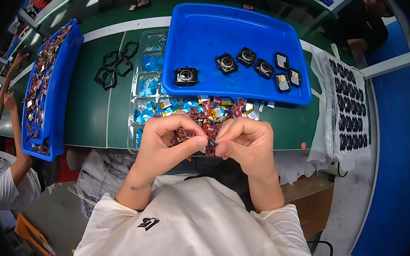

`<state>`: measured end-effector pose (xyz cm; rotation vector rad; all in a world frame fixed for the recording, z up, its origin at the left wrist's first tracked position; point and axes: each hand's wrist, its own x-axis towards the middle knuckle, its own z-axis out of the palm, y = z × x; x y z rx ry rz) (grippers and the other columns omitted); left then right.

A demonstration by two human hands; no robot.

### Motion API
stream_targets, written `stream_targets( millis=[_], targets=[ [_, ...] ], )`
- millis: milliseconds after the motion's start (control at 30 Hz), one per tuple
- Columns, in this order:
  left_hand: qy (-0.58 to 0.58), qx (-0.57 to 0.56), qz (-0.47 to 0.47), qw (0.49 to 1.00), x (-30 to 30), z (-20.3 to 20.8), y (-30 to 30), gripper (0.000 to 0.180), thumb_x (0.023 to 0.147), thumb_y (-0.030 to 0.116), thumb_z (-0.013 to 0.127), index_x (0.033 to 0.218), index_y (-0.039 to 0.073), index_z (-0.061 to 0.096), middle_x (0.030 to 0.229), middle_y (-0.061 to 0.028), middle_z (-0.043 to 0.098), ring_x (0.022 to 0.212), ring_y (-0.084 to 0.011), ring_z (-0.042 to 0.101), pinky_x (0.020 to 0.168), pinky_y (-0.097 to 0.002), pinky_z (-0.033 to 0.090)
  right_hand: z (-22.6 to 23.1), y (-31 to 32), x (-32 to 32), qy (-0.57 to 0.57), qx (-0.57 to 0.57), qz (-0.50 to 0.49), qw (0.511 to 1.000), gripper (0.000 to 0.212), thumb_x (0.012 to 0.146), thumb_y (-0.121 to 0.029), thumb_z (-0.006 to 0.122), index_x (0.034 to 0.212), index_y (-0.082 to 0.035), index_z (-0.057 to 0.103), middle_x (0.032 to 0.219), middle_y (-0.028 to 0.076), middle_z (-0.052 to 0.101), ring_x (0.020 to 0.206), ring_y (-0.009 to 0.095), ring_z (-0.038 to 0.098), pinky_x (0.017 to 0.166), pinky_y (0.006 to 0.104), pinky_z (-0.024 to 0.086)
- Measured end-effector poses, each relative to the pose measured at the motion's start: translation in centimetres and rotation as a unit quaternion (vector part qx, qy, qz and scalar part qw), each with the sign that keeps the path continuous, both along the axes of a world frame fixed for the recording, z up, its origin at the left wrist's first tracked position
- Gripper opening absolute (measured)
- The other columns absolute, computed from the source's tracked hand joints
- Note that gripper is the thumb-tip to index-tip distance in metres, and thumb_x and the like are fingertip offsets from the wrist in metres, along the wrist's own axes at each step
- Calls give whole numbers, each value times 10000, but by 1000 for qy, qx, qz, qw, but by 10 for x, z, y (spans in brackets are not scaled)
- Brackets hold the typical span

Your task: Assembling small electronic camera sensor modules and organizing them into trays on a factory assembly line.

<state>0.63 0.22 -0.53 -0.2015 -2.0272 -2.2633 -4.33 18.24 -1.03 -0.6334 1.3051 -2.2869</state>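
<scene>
Close in front of my chest, both hands pinch a small black part [212, 143] between their fingertips; its exact kind is too small to make out. My left hand [165, 139] is closed on its left end, and my right hand [249, 144] is closed at its right end. Just beyond the fingers lies a heap of red circuit boards with small silver and yellow batteries [216, 112]. Past the heap, a blue tray [214, 24] holds several black watch housings [226, 64] with round sensors, plus smaller black frames [282, 82] with pale inserts.
A clear compartment tray [148, 85] with blue film pieces lies left of the heap, near loose black frames [118, 64]. Further left stands a blue bin [64, 93] full of boards. On the right, black cases [351, 104] sit in rows on white plastic. Co-workers' arms [11, 82] show at left.
</scene>
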Motion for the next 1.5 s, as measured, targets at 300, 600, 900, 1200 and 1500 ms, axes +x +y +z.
stream_targets(
  millis=[300,600,900,1200,1500],
  targets=[
    [-36,188,-101,976,1,-11,-8,48,829,17,639,838,-24,616,809,-49,603,710,-81,535,625,-216,424,9,-4,0,-70,13,0,997,140,814,-84,712,774,15,622,777,78,615,659,100,584,546,213,468],
    [-13,124,5,992,5,-12,-15,58,802,0,663,842,-41,654,759,-52,602,678,-81,509,575,-203,386,36,-1,-57,502,386,-154,759,237,681,-21,726,912,-35,678,938,115,644,821,244,593,725,333,464],
    [-37,123,-14,992,8,-5,-10,45,796,-17,672,833,-35,654,772,-55,625,701,-75,542,618,-217,426,26,-12,-127,547,537,-71,638,411,656,-67,742,1055,-40,647,1002,98,629,984,265,541,852,369,454],
    [51,92,51,993,4,-4,-8,55,763,-41,683,787,-25,636,787,-71,604,725,-119,541,642,-231,428,26,4,-78,114,205,-63,970,199,850,-113,577,994,22,603,905,98,652,669,133,590,570,236,448],
    [108,-16,90,990,1,8,0,82,700,-29,703,755,0,650,958,-130,625,908,-181,546,780,-283,420,15,-9,-7,1,111,-103,988,135,905,8,529,1033,48,545,992,127,622,793,147,655,596,217,530]
  ],
)
